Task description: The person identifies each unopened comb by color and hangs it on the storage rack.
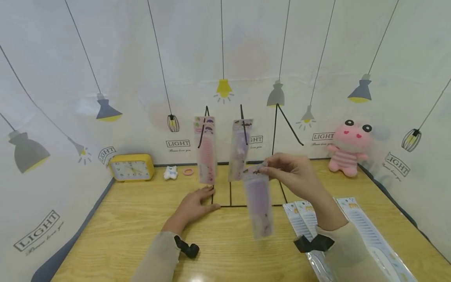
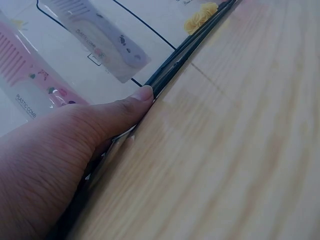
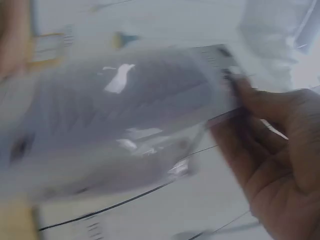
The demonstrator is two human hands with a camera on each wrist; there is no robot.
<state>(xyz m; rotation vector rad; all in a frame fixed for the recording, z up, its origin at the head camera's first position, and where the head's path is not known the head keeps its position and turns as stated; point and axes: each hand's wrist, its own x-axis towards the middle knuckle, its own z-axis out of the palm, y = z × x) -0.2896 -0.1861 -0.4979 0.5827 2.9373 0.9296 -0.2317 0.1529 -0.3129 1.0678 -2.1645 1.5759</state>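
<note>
Right hand (image 1: 294,174) raised above the wooden table (image 1: 141,235), thumb and fingers pinched on the top edge of a purple packaged comb (image 1: 258,203); grip narrow, holding the pack by its header. Pack hung down from the fingers, tilted slightly, lower end over the table and just right of the black wire rack (image 1: 243,156). In the right wrist view, same pack (image 3: 120,125) blurred, clear wrapper with glare, fingertips (image 3: 240,100) clamped at its upper corner.

Left hand (image 1: 195,205) laid flat on the table, fingers straight, holding nothing, fingertips touching the rack's base bar. Left wrist view confirmed: thumb (image 2: 135,100) pressed against the black wire base (image 2: 185,55) where it meets the wood.

Hung on the rack: a pink packaged comb (image 1: 205,150) on the left hook, a second purple packaged comb (image 1: 239,150) on the middle hook. Right hook bare. Both seen also from the left wrist, pink comb (image 2: 30,75) and purple comb (image 2: 95,35), "PLASTIC COMB" printed on the pink pack.

On the table to the right, partly under the right forearm: several white-carded packaged combs (image 1: 363,227), lying flat and overlapping.

Along the back edge: yellow alarm clock (image 1: 132,167), small white bear figure (image 1: 170,172), pink ring (image 1: 188,171), pink plush toy (image 1: 349,150) at the right. Backdrop printed with lamps and "LIGHT" on all sides.
</note>
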